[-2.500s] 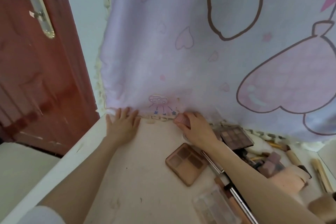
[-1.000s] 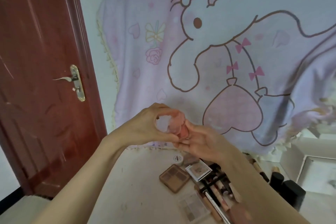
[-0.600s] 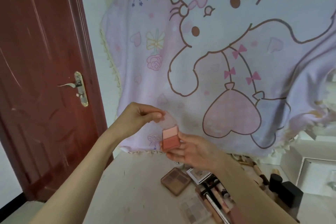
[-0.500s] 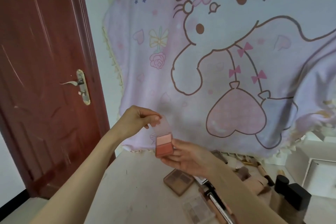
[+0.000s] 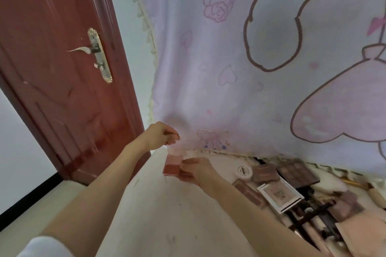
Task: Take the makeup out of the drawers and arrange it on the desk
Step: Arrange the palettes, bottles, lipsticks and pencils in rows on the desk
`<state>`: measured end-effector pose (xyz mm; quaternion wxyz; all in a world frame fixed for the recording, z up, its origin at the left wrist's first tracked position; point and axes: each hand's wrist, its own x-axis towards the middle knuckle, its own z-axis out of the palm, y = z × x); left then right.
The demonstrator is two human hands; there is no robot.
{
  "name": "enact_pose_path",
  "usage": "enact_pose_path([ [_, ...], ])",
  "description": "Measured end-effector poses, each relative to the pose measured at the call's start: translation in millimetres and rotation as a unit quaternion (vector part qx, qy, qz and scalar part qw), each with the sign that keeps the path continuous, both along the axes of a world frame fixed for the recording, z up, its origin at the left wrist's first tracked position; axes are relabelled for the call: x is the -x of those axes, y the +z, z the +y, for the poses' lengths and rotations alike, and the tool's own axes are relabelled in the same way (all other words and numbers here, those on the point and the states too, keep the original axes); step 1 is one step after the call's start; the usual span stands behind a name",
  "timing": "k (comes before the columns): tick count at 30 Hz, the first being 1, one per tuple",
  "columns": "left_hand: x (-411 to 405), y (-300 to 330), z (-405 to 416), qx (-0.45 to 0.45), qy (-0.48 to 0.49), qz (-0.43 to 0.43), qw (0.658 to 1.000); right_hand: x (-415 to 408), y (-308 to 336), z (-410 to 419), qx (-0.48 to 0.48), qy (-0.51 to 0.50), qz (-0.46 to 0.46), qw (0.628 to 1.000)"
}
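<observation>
Head view: right hand grips one open blush compact by its base, low over the far left part of the desk. Left hand pinches its clear lid, raised upright. Advice: lower the base flat, keep the lid steady, release only once seated. Count to the right: one round white jar, three closed or open palettes visible, one framed white compact; brushes and tubes overlap, number indeterminate.

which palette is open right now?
The small pink blush palette held over the desk's left end: left hand pinches its clear lid up, right hand grips the base. The brown palette, dark palette and white-framed palette lie untouched.
</observation>
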<state>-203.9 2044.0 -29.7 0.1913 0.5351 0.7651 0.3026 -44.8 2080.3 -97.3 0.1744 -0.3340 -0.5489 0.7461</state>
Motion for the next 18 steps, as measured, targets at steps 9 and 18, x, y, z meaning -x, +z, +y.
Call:
enact_pose_path([
  [9,58.3,-51.5,46.6,-0.032,0.003,0.094,0.995,68.1,-66.9,17.7,-0.526,0.004,-0.234,0.817],
  [18,60.7,-79.5,68.6,-0.154,0.069,0.066,0.983,99.6,-78.8,44.9,-0.578,-0.062,-0.27,0.767],
])
